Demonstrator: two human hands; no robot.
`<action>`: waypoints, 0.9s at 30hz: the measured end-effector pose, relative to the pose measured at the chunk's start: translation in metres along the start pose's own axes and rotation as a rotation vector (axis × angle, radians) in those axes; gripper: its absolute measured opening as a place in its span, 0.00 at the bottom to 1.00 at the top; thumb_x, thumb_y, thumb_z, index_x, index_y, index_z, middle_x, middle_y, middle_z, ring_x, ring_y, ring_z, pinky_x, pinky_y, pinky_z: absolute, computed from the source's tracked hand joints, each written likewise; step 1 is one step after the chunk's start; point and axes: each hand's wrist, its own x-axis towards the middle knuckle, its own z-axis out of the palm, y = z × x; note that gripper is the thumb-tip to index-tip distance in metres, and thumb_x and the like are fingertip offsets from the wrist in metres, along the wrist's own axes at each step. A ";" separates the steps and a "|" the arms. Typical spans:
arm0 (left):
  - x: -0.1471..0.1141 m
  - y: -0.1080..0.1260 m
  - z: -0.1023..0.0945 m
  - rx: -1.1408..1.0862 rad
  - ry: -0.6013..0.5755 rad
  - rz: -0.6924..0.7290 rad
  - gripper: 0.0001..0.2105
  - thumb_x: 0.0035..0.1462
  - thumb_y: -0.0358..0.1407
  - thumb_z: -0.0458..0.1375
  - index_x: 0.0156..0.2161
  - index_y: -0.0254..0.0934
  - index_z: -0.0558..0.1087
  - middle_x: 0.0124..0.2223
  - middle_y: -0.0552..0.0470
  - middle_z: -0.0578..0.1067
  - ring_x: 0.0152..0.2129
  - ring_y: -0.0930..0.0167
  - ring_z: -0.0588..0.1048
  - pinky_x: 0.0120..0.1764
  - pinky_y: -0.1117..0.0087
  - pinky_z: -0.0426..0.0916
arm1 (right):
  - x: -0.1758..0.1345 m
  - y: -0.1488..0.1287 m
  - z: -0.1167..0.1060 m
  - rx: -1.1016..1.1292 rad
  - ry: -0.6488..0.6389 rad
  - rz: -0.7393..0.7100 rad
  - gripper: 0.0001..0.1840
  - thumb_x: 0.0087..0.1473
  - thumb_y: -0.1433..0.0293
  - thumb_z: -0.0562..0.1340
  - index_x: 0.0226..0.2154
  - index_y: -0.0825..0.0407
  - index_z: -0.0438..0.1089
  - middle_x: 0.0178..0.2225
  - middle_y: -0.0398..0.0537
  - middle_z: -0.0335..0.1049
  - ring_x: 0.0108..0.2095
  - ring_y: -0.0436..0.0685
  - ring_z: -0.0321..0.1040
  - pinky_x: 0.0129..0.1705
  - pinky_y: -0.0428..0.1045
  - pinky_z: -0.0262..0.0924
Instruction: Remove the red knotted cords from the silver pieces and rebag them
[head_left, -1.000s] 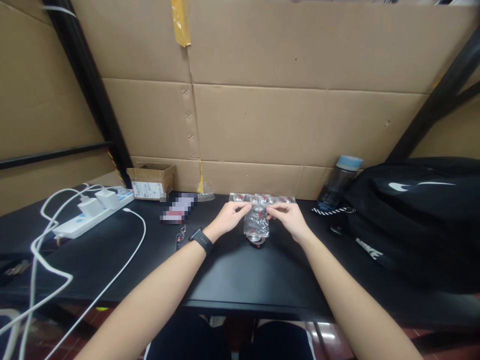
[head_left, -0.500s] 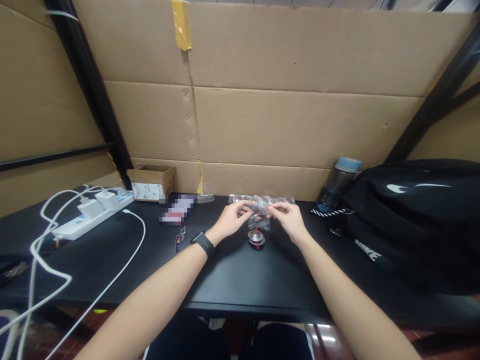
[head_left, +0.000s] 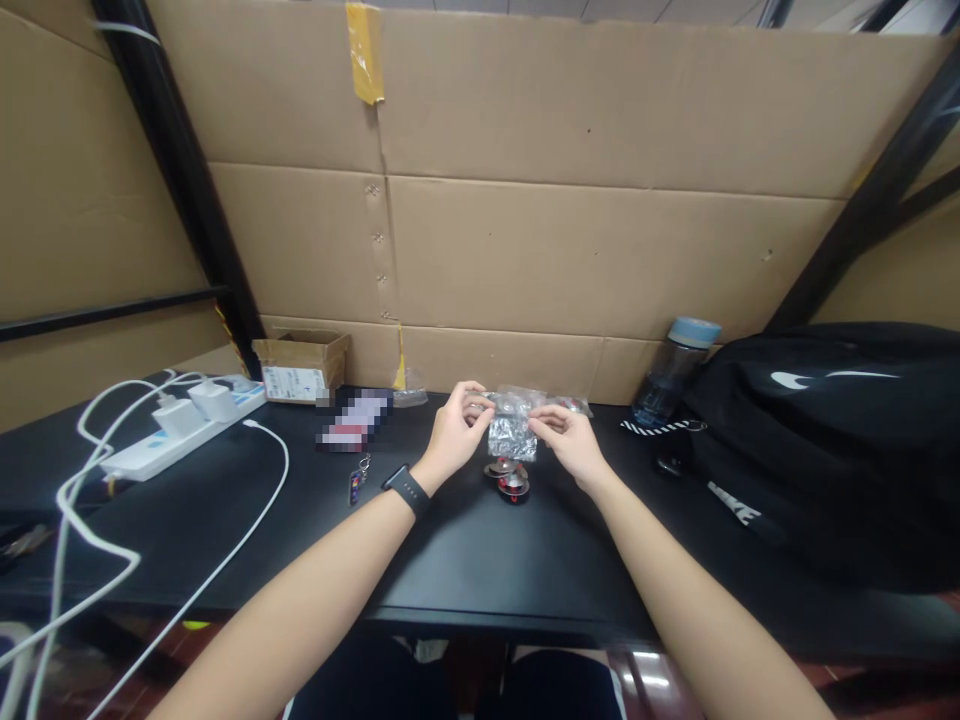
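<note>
A clear plastic bag (head_left: 513, 438) hangs between my hands over the table. My left hand (head_left: 461, 425) pinches its left upper edge between thumb and fingers. On the other side, my right hand (head_left: 564, 438) pinches the right upper edge. Just below the bag, a small pile of round silver metal discs with red parts (head_left: 513, 484) lies on the black tabletop; their exact kind is too small to tell. Behind the hands, more clear bags (head_left: 576, 405) with red and silver pieces lie along the cardboard wall, partly hidden by the held bag.
To the left are a white power strip (head_left: 180, 432) with cables, an open cardboard box (head_left: 300, 368), a blurred-out flat item (head_left: 355, 420) and a keychain (head_left: 355, 484). A water bottle (head_left: 673, 372) and a black backpack (head_left: 832, 460) stand at the right.
Red and silver pieces that showed inside the bag are out of it, and the pile below has grown. The bag now hangs flat, slightly further left.
</note>
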 end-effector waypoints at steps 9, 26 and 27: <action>-0.006 0.021 -0.006 0.537 -0.343 0.497 0.19 0.56 0.27 0.58 0.54 0.40 0.70 0.54 0.45 0.72 0.53 0.60 0.69 0.55 0.60 0.63 | 0.000 -0.002 -0.007 0.095 0.071 0.094 0.27 0.44 0.56 0.73 0.43 0.51 0.69 0.26 0.44 0.74 0.25 0.52 0.67 0.24 0.46 0.56; 0.033 -0.055 -0.086 1.025 0.009 -0.043 0.16 0.63 0.29 0.51 0.52 0.39 0.76 0.53 0.43 0.77 0.50 0.59 0.74 0.52 0.59 0.66 | 0.005 0.012 -0.014 -0.302 -0.026 -0.031 0.13 0.53 0.63 0.64 0.40 0.51 0.71 0.36 0.49 0.75 0.34 0.55 0.72 0.40 0.51 0.65; 0.033 -0.053 -0.087 1.001 0.017 -0.056 0.17 0.61 0.30 0.54 0.53 0.38 0.75 0.55 0.42 0.76 0.51 0.58 0.73 0.53 0.58 0.66 | 0.006 0.014 -0.017 -0.406 -0.029 -0.058 0.11 0.53 0.64 0.64 0.39 0.51 0.72 0.37 0.49 0.75 0.35 0.56 0.71 0.42 0.52 0.65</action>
